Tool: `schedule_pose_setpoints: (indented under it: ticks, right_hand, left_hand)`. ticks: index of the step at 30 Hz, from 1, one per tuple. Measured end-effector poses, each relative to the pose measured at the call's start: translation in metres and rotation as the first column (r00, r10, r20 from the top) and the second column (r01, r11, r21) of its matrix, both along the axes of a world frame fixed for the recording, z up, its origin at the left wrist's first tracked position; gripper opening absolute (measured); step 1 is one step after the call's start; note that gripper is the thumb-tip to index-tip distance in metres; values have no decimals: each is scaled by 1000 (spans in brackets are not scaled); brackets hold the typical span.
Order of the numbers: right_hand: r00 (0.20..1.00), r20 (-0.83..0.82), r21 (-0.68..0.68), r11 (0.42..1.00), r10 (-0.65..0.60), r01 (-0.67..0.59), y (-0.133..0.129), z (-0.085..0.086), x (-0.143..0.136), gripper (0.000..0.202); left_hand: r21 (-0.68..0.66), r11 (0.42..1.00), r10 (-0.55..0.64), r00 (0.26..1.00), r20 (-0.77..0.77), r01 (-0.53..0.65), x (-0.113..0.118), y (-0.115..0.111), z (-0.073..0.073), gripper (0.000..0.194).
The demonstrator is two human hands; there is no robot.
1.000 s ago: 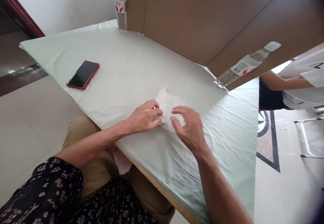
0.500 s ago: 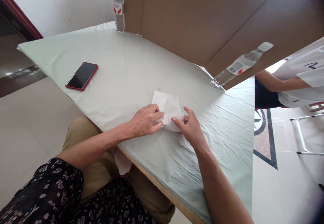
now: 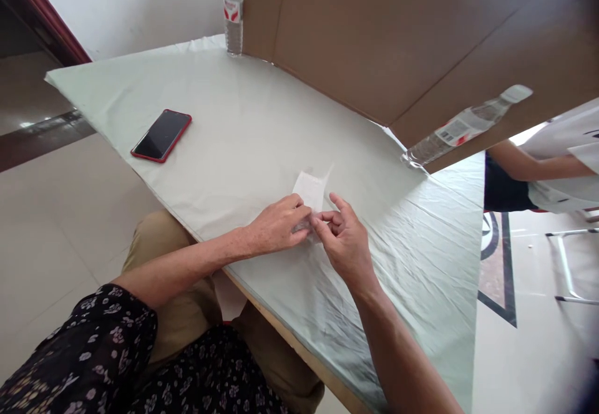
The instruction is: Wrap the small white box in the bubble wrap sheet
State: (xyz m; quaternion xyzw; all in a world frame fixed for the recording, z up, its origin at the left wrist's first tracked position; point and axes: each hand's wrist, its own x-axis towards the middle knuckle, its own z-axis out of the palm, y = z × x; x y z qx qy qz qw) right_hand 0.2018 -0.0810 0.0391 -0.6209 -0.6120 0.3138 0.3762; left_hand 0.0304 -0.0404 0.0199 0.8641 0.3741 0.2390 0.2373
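Observation:
A thin, whitish, partly see-through packet (image 3: 309, 191), which looks like plastic or paper wrapping, is held just over the table's front part. My left hand (image 3: 279, 223) has its fingers closed on the packet's left side. From the right, my right hand (image 3: 345, 236) pinches the near right edge between thumb and index finger, its fingertips close to those of my left hand. The fingers cover the packet's lower part, and what it contains cannot be made out.
A phone in a red case (image 3: 161, 135) lies on the pale green tablecloth (image 3: 243, 133) at left. Two clear water bottles (image 3: 233, 18) stand against a brown cardboard screen (image 3: 346, 40) at the back. Another person's arm (image 3: 538, 163) shows beyond it at right.
My right hand has moved in towards my left, carrying the packet's right side with it. The packet is now folded narrower, with one corner sticking up. The view has shifted slightly.

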Motion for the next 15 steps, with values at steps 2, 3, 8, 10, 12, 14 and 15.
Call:
schedule_pose_setpoints:
  ticks: [2, 3, 8, 10, 12, 14, 15]
  right_hand:
    - [998, 10, -7, 998, 56, -56, -4, 2, 0, 62]
    - [996, 30, -3, 996, 85, -85, -6, 2, 1, 60]
    - [945, 275, 53, 979, 176, -198, -11, 1, 5, 57]
    - [928, 309, 52, 971, 207, -234, -9, 0, 7, 61]
    - [934, 251, 21, 963, 254, -268, -6, 1, 11, 62]
    - [951, 108, -20, 957, 289, -289, -2, 2, 16, 59]
    - [961, 28, -28, 961, 275, -274, 1, 2, 20, 56]
  left_hand:
    - [-37, 999, 9, 998, 68, -6, -1, 1, 0, 36]
    - [-62, 998, 16, 994, 105, -10, -1, 1, 0, 46]
    - [-170, 982, 129, 959, 251, -87, 0, -4, 7, 53]
    - [-120, 984, 162, 948, 275, -133, 4, -7, 7, 33]
    - [-59, 985, 173, 948, 267, -163, 8, -9, 4, 17]
    - [-15, 984, 177, 958, 224, -179, 12, -10, 1, 9]
    - [5, 983, 177, 964, 199, -181, 13, -10, -1, 7]
